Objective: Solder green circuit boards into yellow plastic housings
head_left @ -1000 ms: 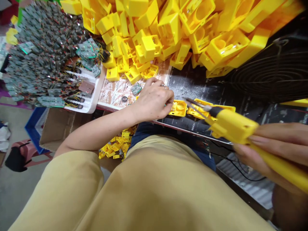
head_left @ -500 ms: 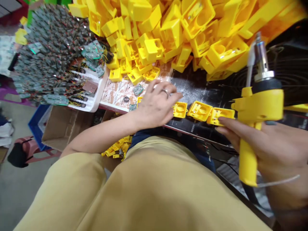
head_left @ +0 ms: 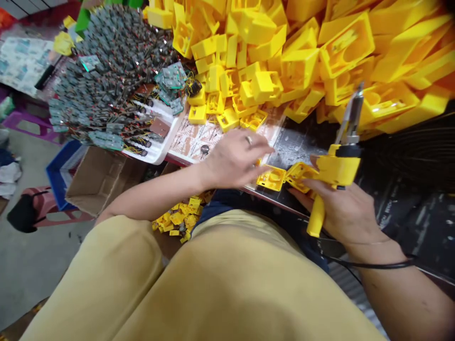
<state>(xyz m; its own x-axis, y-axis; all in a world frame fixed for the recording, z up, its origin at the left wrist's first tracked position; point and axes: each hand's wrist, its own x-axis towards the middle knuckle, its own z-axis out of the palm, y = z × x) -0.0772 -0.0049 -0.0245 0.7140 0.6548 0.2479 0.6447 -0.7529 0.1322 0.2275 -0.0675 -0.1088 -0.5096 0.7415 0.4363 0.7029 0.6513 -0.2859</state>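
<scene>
I have the left hand (head_left: 232, 158) over the near side of the tabletop (head_left: 296, 142), back upward, its fingers spread apart and a little blurred. Their ends reach over the corner of an open yellow case (head_left: 273, 179), and I can't tell whether they touch it. In the right hand (head_left: 350, 208) I hold a yellow tool (head_left: 338, 169), its grip slanting down past the palm and its metal tip pointing up. The thumb and fingers of that same hand stretch to a second yellow case (head_left: 298, 174), tilted, with its hollow side showing; the hand hides part of it, so I can't make out whether they pinch it or merely rest against it. The two cases sit close together near the tabletop's edge, between my hands. Beyond them I see a large heap of yellow housings (head_left: 258, 28). Left of that, a mass of circuit boards (head_left: 106, 61) with wires is piled over a white tray (head_left: 165, 152), and a small black disc (head_left: 205, 150) lies between the tray and the left hand. Lower down, a cardboard box (head_left: 90, 182) stands beside a blue crate (head_left: 56, 182)
</scene>
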